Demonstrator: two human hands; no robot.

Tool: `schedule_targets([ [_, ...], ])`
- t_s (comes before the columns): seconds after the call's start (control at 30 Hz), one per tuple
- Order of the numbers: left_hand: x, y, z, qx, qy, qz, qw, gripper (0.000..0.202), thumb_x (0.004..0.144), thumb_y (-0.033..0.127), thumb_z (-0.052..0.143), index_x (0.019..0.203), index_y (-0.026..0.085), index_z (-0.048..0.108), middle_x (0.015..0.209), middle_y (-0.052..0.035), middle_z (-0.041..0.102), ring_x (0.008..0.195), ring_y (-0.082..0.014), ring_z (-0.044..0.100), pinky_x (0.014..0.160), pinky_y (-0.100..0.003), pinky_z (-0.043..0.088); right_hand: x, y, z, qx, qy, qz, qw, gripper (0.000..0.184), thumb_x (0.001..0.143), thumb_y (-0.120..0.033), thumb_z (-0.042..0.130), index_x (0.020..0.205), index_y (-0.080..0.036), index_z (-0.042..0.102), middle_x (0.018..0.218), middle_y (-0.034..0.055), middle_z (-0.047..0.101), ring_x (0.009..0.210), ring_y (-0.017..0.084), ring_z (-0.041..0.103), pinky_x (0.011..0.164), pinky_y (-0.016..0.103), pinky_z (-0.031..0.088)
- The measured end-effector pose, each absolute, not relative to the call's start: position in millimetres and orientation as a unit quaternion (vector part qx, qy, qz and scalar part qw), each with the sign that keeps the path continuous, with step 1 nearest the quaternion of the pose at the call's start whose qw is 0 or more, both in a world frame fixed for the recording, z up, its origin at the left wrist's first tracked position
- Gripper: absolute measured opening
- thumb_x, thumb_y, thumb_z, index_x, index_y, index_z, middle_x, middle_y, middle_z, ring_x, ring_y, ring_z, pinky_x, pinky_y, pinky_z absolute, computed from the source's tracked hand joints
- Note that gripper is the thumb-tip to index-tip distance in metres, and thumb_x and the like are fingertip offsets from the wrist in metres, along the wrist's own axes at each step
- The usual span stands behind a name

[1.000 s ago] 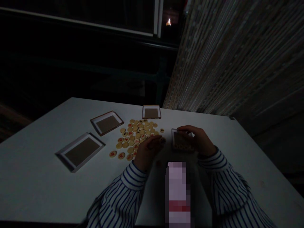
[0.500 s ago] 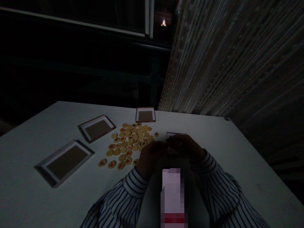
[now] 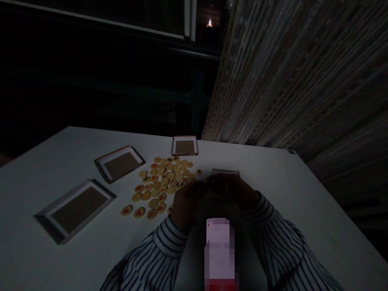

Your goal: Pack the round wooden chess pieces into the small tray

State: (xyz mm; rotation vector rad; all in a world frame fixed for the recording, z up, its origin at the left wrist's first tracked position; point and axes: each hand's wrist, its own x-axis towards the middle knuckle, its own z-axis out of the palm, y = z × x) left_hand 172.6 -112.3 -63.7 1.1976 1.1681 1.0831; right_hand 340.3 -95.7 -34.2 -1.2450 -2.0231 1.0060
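Observation:
The scene is very dark. Several round yellow game discs (image 3: 163, 182) with red or black marks lie scattered on a white table (image 3: 60, 250). My left hand (image 3: 186, 202) sits at the right edge of the pile, fingers curled. My right hand (image 3: 235, 192) is beside it, fingers closed over a small box tray (image 3: 226, 173), only the far rim of which shows. The two hands nearly touch. What the left fingers hold, if anything, is lost in the dark.
Three shallow box trays with brown bottoms lie on the table: a large one (image 3: 75, 208) at the left, a medium one (image 3: 119, 163) behind it, a small one (image 3: 184, 145) beyond the discs. A woven wall (image 3: 297, 81) rises at the right. A blurred patch (image 3: 220, 254) hangs below the hands.
Both hands have drawn together and closer to me over the small tray, now mostly covered. The view has shifted slightly to the right and down.

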Motion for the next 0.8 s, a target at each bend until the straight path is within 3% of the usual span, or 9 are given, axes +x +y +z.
schedule_targets([
  [0.27,173.3,-113.1,-62.7,0.499,0.504,0.446,0.546,0.03,0.068,0.037,0.061,0.088,0.016,0.067,0.081,-0.0063,0.069,0.07,-0.0164,0.061,0.062,-0.024,0.049,339.4,-96.0,-32.2,-0.443,-0.785,0.34,0.268,0.024,0.079,-0.03,0.055,0.099,-0.017,0.059,0.09,0.0061,0.068,0.081,0.016,0.064,0.071,0.029,0.051],
  [0.57,171.1,-111.0,-60.0,0.5,0.508,0.433,0.552,0.029,0.067,0.039,0.061,0.081,0.015,0.067,0.071,-0.0052,0.068,0.062,-0.0149,0.061,0.056,-0.023,0.048,338.6,-97.3,-36.3,-0.414,-0.826,0.294,0.244,0.019,0.08,-0.025,0.053,0.096,-0.017,0.06,0.086,0.0054,0.067,0.076,0.014,0.062,0.067,0.026,0.049],
  [0.8,172.3,-113.0,-65.1,0.499,0.489,0.441,0.562,0.028,0.067,0.036,0.063,0.086,0.017,0.068,0.083,-0.006,0.069,0.077,-0.0185,0.063,0.068,-0.027,0.05,340.3,-97.7,-32.2,-0.408,-0.841,0.272,0.23,0.016,0.079,-0.023,0.054,0.092,-0.017,0.061,0.083,0.0042,0.066,0.072,0.012,0.061,0.064,0.024,0.047],
])
